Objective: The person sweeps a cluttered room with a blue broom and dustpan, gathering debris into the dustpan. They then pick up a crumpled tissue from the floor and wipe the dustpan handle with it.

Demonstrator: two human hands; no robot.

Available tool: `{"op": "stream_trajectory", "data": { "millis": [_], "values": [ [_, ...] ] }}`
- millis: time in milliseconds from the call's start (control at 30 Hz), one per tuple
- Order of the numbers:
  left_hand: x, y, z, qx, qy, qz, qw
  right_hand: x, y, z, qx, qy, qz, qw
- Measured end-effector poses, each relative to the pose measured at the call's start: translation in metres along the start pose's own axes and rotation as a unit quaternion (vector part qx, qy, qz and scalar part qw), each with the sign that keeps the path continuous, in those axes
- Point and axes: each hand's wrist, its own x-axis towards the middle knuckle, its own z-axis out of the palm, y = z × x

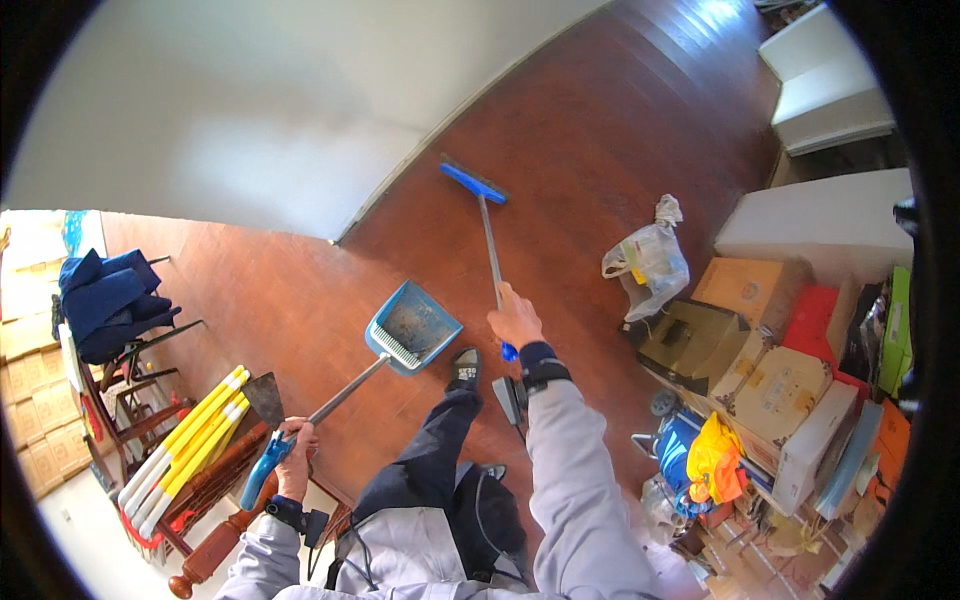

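Observation:
My left hand (295,457) grips the blue-ended handle of a long-handled dustpan (412,322). A scraper with a broad flat blade (264,397) sticks up beside that hand and seems held in it too; its grip is hidden. The blue pan, with a pale comb along its back edge, hangs low over the floor, dusty inside. My right hand (516,315) is closed around the grey pole of a broom (490,240). Its blue head (472,184) lies farther out on the red-brown floor (585,150), near the foot of the white wall (262,112).
A tied plastic bag (649,262) lies on the floor to the right, beside stacked cardboard boxes (780,390). Yellow-and-white poles (187,450) lean at a wooden railing (225,536) on the left. Dark blue clothing (112,300) hangs over a chair. My shoe (466,367) is near the dustpan.

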Motion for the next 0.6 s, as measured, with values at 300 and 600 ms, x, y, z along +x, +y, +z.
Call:
{"op": "stream_trajectory", "data": {
  "millis": [300,600],
  "values": [
    [-0.031,0.015,-0.024,0.004,0.05,0.025,0.998,-0.096,0.107,0.023,-0.256,-0.054,-0.148,0.954],
    [-0.08,0.011,-0.038,0.012,0.08,0.021,0.997,-0.315,0.264,-0.064,-0.295,-0.142,-0.034,0.944]
  ]
}}
